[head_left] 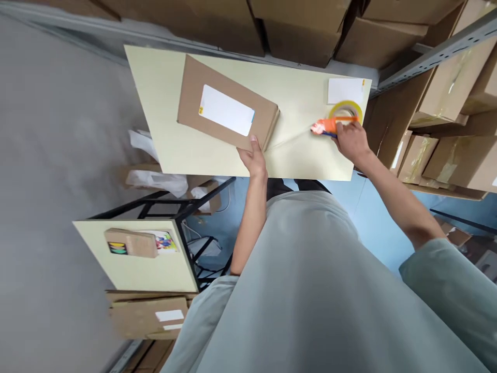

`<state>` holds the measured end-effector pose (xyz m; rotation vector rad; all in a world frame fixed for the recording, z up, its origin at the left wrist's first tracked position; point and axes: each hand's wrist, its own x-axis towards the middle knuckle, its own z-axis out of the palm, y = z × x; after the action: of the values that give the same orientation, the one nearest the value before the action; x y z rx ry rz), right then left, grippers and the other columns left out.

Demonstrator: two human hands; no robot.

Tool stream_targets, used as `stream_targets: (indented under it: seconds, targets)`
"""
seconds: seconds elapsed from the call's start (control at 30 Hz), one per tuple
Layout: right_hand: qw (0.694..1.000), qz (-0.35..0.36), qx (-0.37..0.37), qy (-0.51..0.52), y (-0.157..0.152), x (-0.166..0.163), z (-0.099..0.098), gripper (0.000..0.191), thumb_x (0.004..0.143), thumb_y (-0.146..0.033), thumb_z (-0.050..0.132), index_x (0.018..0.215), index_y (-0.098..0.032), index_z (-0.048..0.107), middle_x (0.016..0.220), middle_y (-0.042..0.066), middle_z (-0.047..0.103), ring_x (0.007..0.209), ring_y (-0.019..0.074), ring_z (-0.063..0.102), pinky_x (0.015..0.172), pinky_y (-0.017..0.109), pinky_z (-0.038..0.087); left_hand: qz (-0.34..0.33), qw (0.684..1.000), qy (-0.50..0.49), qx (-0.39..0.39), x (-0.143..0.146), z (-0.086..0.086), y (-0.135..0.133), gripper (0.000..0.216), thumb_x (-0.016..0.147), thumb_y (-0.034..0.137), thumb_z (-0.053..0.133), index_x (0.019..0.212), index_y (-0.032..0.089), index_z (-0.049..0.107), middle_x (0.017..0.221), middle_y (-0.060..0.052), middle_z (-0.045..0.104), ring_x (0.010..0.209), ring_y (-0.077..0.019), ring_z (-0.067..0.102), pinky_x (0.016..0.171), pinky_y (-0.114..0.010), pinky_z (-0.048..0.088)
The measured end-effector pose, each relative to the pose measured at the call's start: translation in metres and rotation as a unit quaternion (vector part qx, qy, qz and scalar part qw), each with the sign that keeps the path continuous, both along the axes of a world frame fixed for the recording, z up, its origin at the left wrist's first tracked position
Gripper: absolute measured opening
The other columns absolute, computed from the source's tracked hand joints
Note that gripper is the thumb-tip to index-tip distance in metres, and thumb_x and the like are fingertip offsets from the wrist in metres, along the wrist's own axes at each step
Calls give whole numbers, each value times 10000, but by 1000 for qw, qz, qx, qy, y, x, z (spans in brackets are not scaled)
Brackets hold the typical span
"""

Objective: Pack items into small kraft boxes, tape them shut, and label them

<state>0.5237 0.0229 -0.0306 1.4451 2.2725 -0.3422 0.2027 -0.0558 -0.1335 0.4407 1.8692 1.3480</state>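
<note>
A flat cardboard box (217, 111) with a white label lies on the pale yellow table (295, 93). My left hand (254, 158) rests at the box's near right corner, fingers pressed against its edge. My right hand (351, 140) is closed on an orange tape dispenser (330, 126) with a roll of clear tape (347, 110), sitting on the table's right side. A thin strip of tape stretches from the dispenser toward the box's corner. A sheet of white labels (345, 90) lies just beyond the dispenser.
Stacked cardboard boxes (303, 26) fill the shelves behind and to the right (454, 93). A lower table (151, 264) at the left holds a small box (130, 242). More boxes (147, 316) and plastic wrapping (155, 178) lie on the floor.
</note>
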Motion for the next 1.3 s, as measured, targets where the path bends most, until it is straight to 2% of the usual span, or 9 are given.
stream_targets:
  seconds: [0.23,0.37,0.47,0.57,0.73,0.83,0.9,1.1,1.3]
  targets:
    - [998,63,14,-4,104,-68,-15,400,1171,-258,401,1448,-56,608,1193,217,848,1141,308,773,1167,468,464,-25,999,41,-24,-3,11,0,817,1108,744,653,1671,164,538,1681,-210,652,1582,-252,652,1367,-383,492]
    - [995,100,17,24,125,-94,-23,419,1107,-302,435,1349,-73,689,1116,192,880,1260,291,725,1200,468,393,-42,998,37,-27,-3,9,1,728,1150,669,626,1683,186,511,1671,-196,658,1617,-256,616,1391,-409,469]
    - [990,131,5,47,136,-108,-30,596,1075,-306,232,1222,-91,769,1000,223,871,1380,302,680,1224,538,347,-57,997,37,-24,-5,9,1,719,1148,655,632,1679,186,510,1656,-197,667,1650,-271,580,1409,-423,446]
    - [981,191,20,40,138,-114,-31,602,1090,-255,218,1361,-26,705,1138,230,863,1299,289,743,1205,534,405,-91,994,52,-23,-25,16,-5,801,1091,763,656,1646,195,554,1648,-193,675,1635,-287,597,1408,-442,448]
    - [960,280,-5,-1,88,-130,-19,483,1079,-88,353,1470,19,615,1232,238,857,1153,275,812,1221,484,464,-260,963,43,-52,-124,44,-13,968,865,876,835,1580,257,627,1624,-169,702,1593,-336,628,1396,-524,459]
    - [950,309,-43,23,26,-161,-14,530,1062,-32,324,1508,33,603,1247,253,855,1131,325,836,1220,518,488,-328,938,84,-78,-183,63,-2,926,827,740,933,1580,290,636,1688,-154,640,1650,-352,559,1434,-530,401]
    - [946,314,-58,54,-17,-187,-13,546,1058,-23,333,1536,34,591,1181,232,868,1070,331,844,1194,537,502,-317,931,135,-119,-199,68,11,834,881,632,917,1593,306,628,1720,-145,591,1707,-360,476,1474,-561,318]
    - [966,207,-97,117,-93,-234,-23,496,1017,3,395,1448,82,630,1129,267,845,1039,329,819,1116,518,490,-129,925,285,-218,-150,57,32,562,1183,611,438,1606,260,553,1808,-213,392,1767,-427,336,1460,-755,220]
    - [969,195,-71,131,-104,-201,-25,556,1050,-4,352,1554,44,583,1156,221,854,1041,306,794,1155,497,492,-85,912,345,-206,-121,52,26,719,1174,762,317,1644,267,541,1817,-234,355,1768,-454,321,1428,-767,310]
